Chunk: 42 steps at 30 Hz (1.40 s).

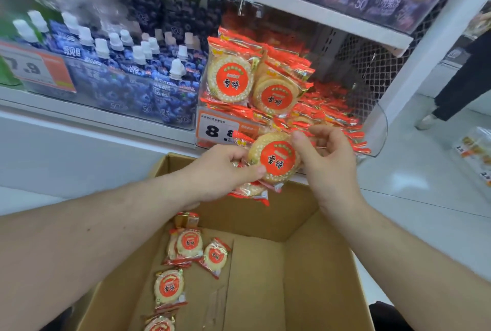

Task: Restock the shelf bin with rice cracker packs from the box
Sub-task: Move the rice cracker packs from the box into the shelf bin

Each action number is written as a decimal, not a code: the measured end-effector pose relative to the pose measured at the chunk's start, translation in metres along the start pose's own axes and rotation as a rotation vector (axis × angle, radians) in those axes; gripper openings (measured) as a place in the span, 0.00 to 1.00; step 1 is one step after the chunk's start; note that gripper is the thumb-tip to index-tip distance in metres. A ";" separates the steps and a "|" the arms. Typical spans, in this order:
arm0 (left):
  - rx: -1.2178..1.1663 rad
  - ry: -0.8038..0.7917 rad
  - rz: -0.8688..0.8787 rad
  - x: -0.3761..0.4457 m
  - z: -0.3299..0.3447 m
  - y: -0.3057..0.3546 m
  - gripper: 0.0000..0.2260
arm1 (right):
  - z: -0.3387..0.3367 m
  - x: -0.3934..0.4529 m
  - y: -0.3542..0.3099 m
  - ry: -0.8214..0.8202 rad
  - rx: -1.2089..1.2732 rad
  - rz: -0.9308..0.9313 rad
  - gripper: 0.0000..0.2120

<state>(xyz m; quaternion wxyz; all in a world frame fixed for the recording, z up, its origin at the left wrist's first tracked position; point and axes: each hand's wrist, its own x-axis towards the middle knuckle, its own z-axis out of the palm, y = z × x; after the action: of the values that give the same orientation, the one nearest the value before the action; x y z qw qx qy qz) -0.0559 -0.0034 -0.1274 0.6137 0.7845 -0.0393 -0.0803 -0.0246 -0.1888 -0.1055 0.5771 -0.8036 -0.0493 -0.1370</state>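
Observation:
A rice cracker pack (275, 160), round with a red label, is held in front of the clear shelf bin (377, 128). My left hand (220, 171) grips its left edge along with more packs (251, 191) beneath it. My right hand (328, 155) pinches its right edge with the thumb on the label. The bin holds a pile of packs, two standing upright (231, 75) at its left. Below my arms is the open cardboard box (318, 264) with several loose packs (188, 247) on its floor at the left.
Blue drink pouches with white caps (138, 65) fill the bin to the left. A price tag (220, 130) hangs on the cracker bin's front. A white shelf (279, 1) runs above. A person's legs (451, 91) stand at the right on the white floor.

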 end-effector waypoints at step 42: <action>-0.099 0.170 0.137 0.004 -0.019 0.012 0.43 | 0.020 0.085 -0.022 0.040 -1.104 -0.954 0.24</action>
<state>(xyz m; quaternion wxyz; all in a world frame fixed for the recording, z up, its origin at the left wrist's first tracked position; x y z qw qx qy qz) -0.0479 0.0109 -0.1120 0.6568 0.7527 -0.0364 0.0268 0.0547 -0.1694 -0.0680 -0.0341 -0.8660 -0.3071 -0.3932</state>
